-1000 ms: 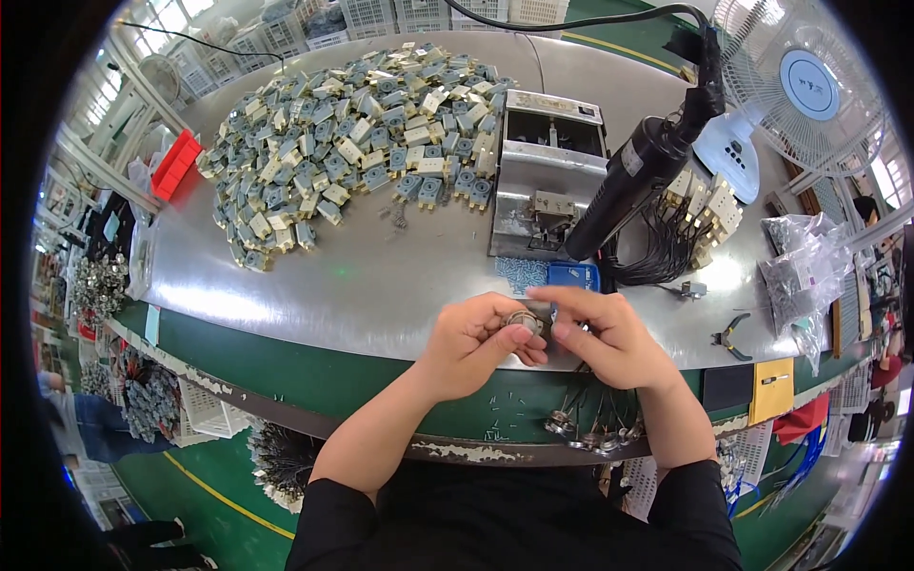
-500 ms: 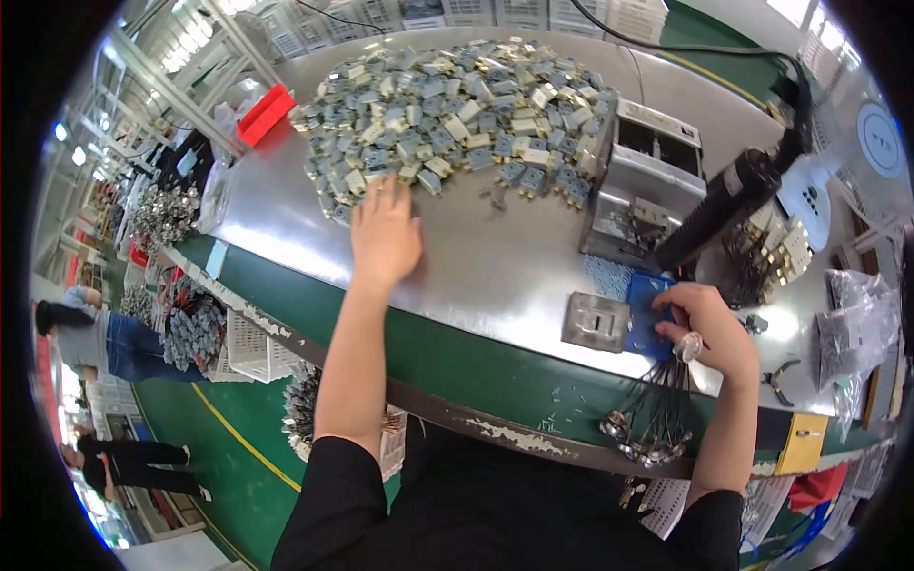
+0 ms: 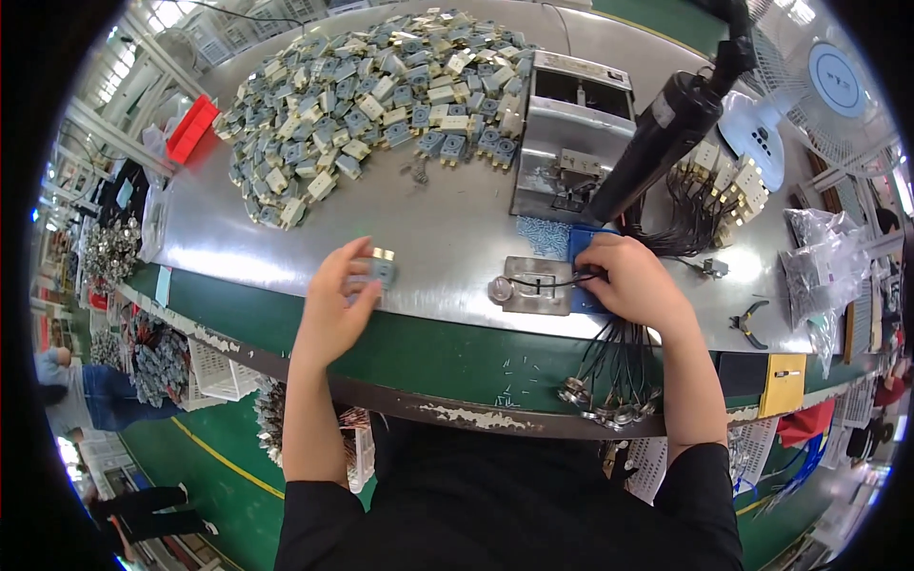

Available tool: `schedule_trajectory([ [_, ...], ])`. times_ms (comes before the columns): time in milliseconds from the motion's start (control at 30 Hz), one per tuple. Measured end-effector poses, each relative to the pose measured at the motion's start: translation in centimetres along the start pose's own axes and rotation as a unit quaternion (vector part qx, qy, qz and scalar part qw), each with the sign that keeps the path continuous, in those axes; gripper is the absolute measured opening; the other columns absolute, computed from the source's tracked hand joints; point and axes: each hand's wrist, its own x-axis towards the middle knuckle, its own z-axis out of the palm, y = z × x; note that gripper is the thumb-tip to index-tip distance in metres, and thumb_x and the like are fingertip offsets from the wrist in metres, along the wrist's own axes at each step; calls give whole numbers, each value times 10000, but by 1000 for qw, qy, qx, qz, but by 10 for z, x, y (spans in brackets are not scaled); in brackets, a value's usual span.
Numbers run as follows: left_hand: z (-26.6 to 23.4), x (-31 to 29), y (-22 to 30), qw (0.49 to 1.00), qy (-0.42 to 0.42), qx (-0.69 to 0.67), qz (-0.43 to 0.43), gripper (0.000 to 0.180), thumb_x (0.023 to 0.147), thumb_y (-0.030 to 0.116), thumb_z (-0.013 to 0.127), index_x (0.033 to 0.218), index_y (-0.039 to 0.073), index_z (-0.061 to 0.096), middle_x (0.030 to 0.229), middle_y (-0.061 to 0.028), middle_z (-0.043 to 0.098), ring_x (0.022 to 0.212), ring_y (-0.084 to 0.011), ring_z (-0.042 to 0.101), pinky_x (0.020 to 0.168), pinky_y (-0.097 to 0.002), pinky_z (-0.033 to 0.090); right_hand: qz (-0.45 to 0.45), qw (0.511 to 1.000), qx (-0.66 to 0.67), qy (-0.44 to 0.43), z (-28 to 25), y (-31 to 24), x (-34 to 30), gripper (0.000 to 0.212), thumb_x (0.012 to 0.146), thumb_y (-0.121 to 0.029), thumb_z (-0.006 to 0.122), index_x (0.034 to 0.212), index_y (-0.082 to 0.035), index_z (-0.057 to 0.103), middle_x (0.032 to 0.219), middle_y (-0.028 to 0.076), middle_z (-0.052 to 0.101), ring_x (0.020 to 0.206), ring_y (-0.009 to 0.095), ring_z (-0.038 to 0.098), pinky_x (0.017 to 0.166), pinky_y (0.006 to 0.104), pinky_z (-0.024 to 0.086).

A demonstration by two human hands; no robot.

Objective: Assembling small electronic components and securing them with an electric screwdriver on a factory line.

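My left hand, just above the front part of the metal table, holds a small grey plug block with gold-coloured tips between thumb and fingers. To the right, my right hand is closed on a black cable by the blue tray. The cable crosses a metal fixture plate with a slot in it. At its free end a round, silvery metal part lies on the plate's left edge. Several more black cables with round metal ends hang in front of the table edge below this hand.
A large heap of grey and cream plug blocks covers the far left of the table. Behind the plate stand a metal machine and a black cylindrical tool. Small screws, pliers, a fan and a red bin surround them.
My left hand has come back from the heap toward the table's front with a plug block. My right hand has brought a cable with its round end over the fixture plate. The view has shifted.
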Motion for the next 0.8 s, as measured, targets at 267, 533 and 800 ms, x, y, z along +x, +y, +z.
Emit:
schedule_trajectory([
  [267, 31, -1, 26, 965, -196, -165, 46, 544, 879, -141, 704, 1392, -7, 583, 1349, -101, 518, 1180, -186, 584, 899, -285, 598, -45, 997, -66, 7, 4, 7, -5, 183, 784, 22, 684, 959, 10, 629, 829, 163, 628, 785, 375, 633, 767, 447, 504],
  [533, 53, 17, 55, 901, -240, -362, 1, 556, 858, -178, 719, 1342, 5, 515, 1316, -157, 588, 1221, -192, 609, 904, -297, 625, -6, 984, 134, 114, -20, -18, -10, 194, 854, 97, 585, 1034, 33, 621, 875, 128, 656, 782, 227, 648, 764, 321, 528],
  [800, 102, 51, 77, 956, -218, -165, 109, 463, 820, -31, 843, 1239, 10, 648, 1310, -146, 666, 1128, -192, 688, 890, -322, 604, -53, 983, 90, 152, -31, -23, -5, 472, 734, 134, 581, 1161, -10, 725, 879, 125, 639, 792, 253, 648, 756, 317, 522],
])
